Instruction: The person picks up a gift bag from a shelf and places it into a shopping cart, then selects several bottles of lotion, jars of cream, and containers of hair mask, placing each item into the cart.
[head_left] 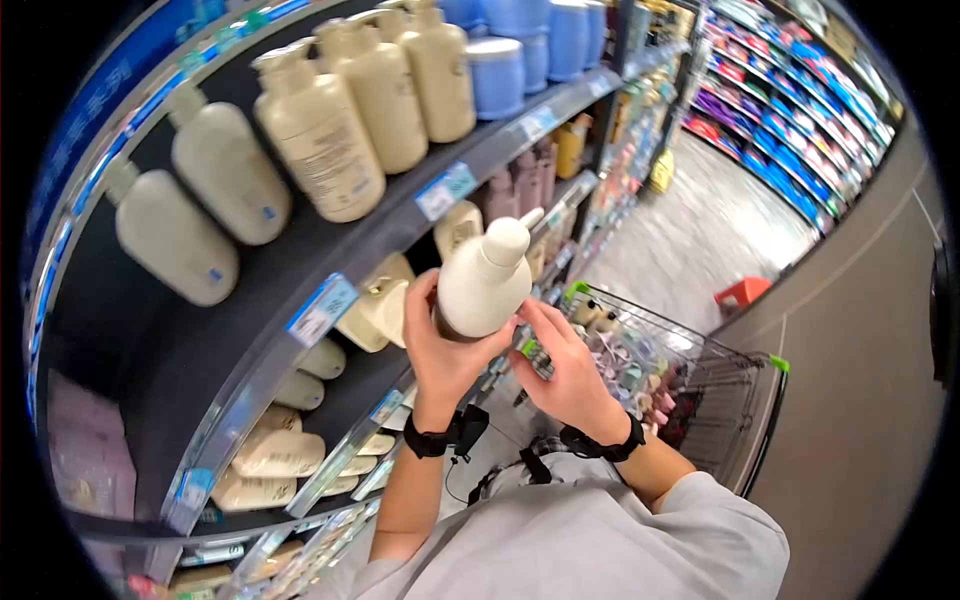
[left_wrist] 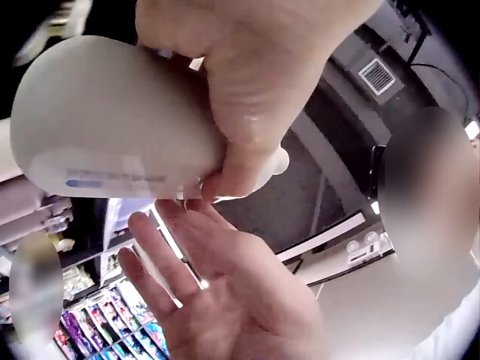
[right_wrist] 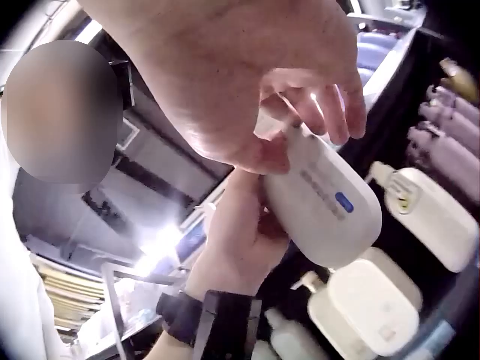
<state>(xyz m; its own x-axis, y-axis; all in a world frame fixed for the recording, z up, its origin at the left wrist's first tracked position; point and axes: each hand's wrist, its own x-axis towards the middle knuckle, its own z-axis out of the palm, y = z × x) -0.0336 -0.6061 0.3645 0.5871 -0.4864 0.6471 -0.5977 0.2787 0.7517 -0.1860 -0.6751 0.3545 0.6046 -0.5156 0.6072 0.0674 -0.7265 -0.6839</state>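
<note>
**White pump bottle (head_left: pixel 485 285) held up before a store shelf**

The bottle sits just off the front edge of a dark shelf (head_left: pixel 385 248), pump at the top. The left hand (head_left: pixel 445 355) grips its lower part, thumb and fingers curled round it. The right hand (head_left: pixel 565 370) stands at the bottle's right side, its fingers loosely extended; whether every fingertip touches cannot be told. Black bands (head_left: pixel 605 438) circle both wrists of the person, who wears a pale top (head_left: pixel 620 540).

On the shelf to the left stand cream pump bottles (head_left: pixel 320 140) and, nearer, two paler bottles (head_left: pixel 178 238); blue tubs (head_left: pixel 497 78) line its far end. Price tags (head_left: pixel 322 308) mark the edge, with more bottles (head_left: pixel 280 455) on levels below. At right, a wire cart (head_left: pixel 779 364) with green corners holds assorted goods. Far right, bright packs (head_left: pixel 800 125) fill shelving beyond a pale floor (head_left: pixel 680 220).
</note>
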